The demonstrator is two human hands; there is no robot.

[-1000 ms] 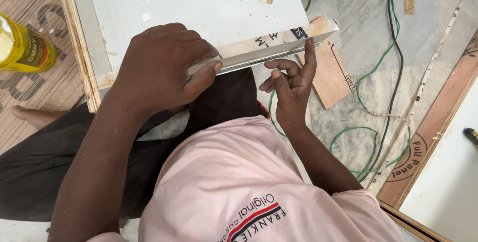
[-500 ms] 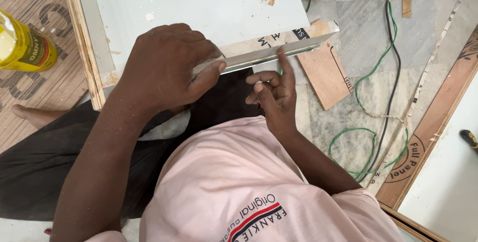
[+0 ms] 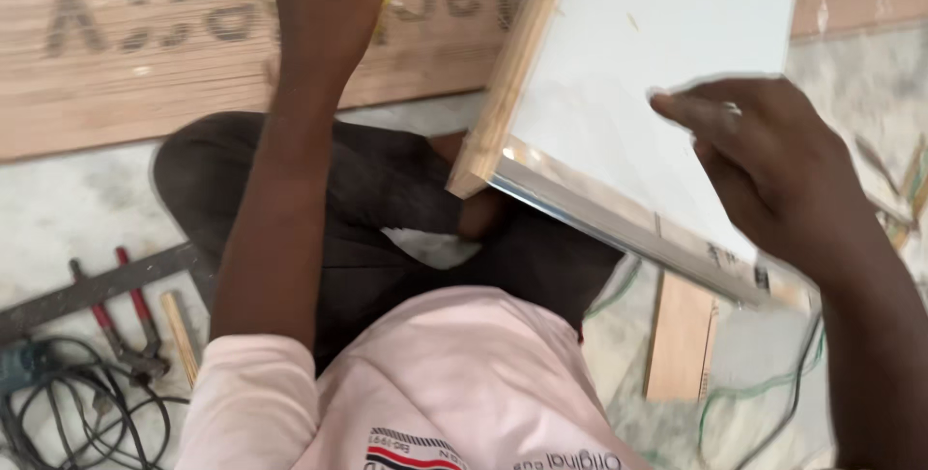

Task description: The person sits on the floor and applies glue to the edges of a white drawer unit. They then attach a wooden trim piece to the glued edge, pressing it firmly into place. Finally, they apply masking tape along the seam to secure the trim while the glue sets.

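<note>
Left hand (image 3: 324, 6): raised at 12 o'clock over the printed plywood sheet (image 3: 145, 64); its grip closes on something yellow, mostly hidden.
Right hand (image 3: 764, 165): at 3 o'clock, lying on the white panel (image 3: 638, 73), fingers (image 3: 688, 108) curled; what the grip pinches, I cannot tell.
White panel: tilted over the lap, its metal edge strip (image 3: 619, 228) facing the body.
Floor at 8 o'clock: red-handled pliers (image 3: 130, 320), black cable (image 3: 68, 402).

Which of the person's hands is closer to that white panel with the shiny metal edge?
Right. The right hand rests on the white panel; the left hand is raised away over the wooden board.
</note>
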